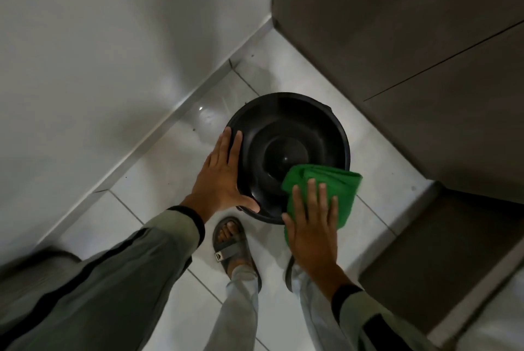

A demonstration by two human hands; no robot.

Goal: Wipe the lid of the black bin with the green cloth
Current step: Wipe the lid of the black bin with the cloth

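A round black bin with a domed lid (286, 135) stands on the tiled floor in a corner. My left hand (224, 177) lies flat against the lid's left rim, fingers spread, thumb on the near edge. The green cloth (326, 183) is folded over the lid's near right side. On top of the cloth, my right hand (312, 226) presses palm down with fingers extended. The cloth hides the part of the lid beneath it.
A white wall (99, 67) runs along the left, and dark cabinet fronts (411, 38) close off the right. My sandalled foot (231, 243) stands just in front of the bin on pale floor tiles (158, 163).
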